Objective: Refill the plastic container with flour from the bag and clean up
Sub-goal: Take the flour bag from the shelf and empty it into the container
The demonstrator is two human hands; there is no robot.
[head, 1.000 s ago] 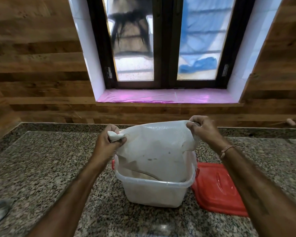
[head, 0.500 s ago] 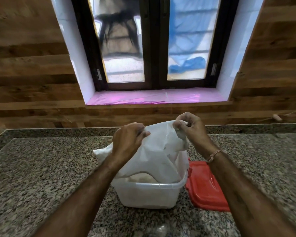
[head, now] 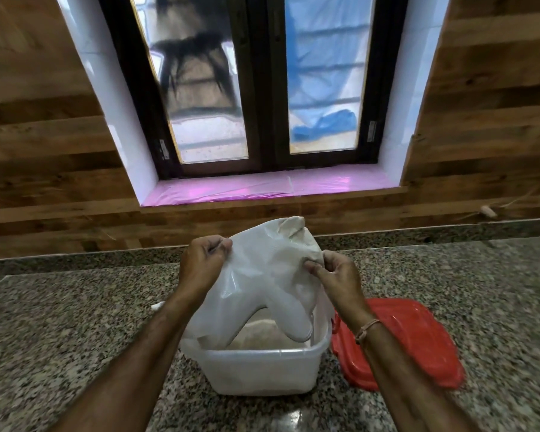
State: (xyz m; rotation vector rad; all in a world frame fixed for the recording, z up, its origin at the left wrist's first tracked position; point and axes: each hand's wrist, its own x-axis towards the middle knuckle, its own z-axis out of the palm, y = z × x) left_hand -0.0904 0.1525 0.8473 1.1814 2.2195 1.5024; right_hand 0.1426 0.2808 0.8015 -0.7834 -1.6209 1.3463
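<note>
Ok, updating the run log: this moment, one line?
left hand grips bag; right hand pinches bag; bag hangs into container; lid off

A: What colour is the bag (head: pixel 262 275)?
B: White. The container (head: pixel 262 372) is white too, but milky and see-through. The flour (head: pixel 256 335) is off-white.
A: And the lid (head: pixel 418 338)?
B: Plain red. The table (head: pixel 60 322) is grey, speckled black and beige.
A: Behind?
B: The wall (head: pixel 44 135) has brown plank stripes. There is a pink sill (head: pixel 262 185), a near-black window frame (head: pixel 262 88) and a blue sheet (head: pixel 321 88).
</note>
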